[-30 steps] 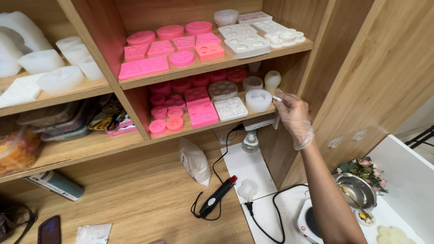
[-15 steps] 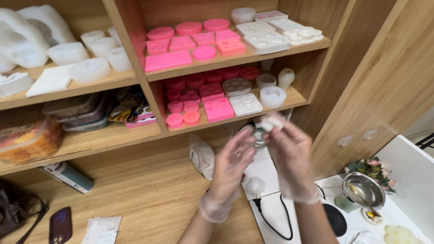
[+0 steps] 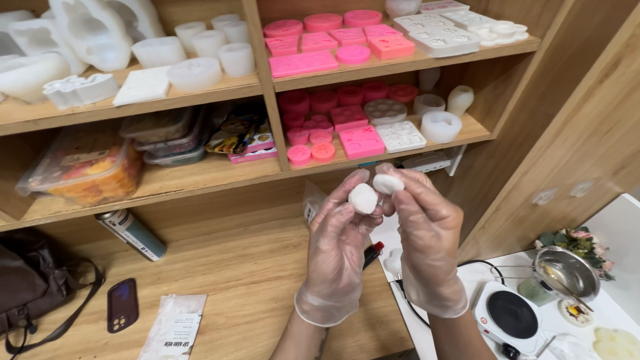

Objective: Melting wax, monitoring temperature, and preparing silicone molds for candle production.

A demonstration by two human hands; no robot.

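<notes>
1. Setting: wooden shelves (image 3: 200,175) over a wooden desk (image 3: 233,267), with a white side counter (image 3: 620,220) at the right.
2. Upper shelves: white moulds (image 3: 193,72) to the left, pink moulds (image 3: 360,141) in the middle bays, and more white ones beside them.
3. Lower left shelf: a clear box (image 3: 83,170) of orange contents, next to stacked trays.
4. Desk: a spray can (image 3: 132,233) on its side, a phone (image 3: 123,305), a white packet (image 3: 175,323), and a dark bag (image 3: 33,280) at the left edge.
5. Counter: a hot plate (image 3: 513,315), a metal pot (image 3: 567,272) just behind it, and flowers (image 3: 577,241) near the pot.
6. My left hand (image 3: 337,257): gloved and raised in front of the shelves. Thumb and forefinger are closed in a pinch on a round white piece (image 3: 363,199); the other fingers curl loosely below.
7. My right hand (image 3: 427,247): gloved, its fingertips pinched on a smaller white piece (image 3: 387,183), which sits just above and beside the first.
8. Relation: the two pieces are touching or very nearly so; I cannot tell which.
9. Step in hand, as I judge it: both pieces are up at the fingertips for fitting or inspection, well above the desk.
10. What further handling calls for, in my judgement: a steady, light pinch from each hand, as the pieces are small and the gloves look slick.
</notes>
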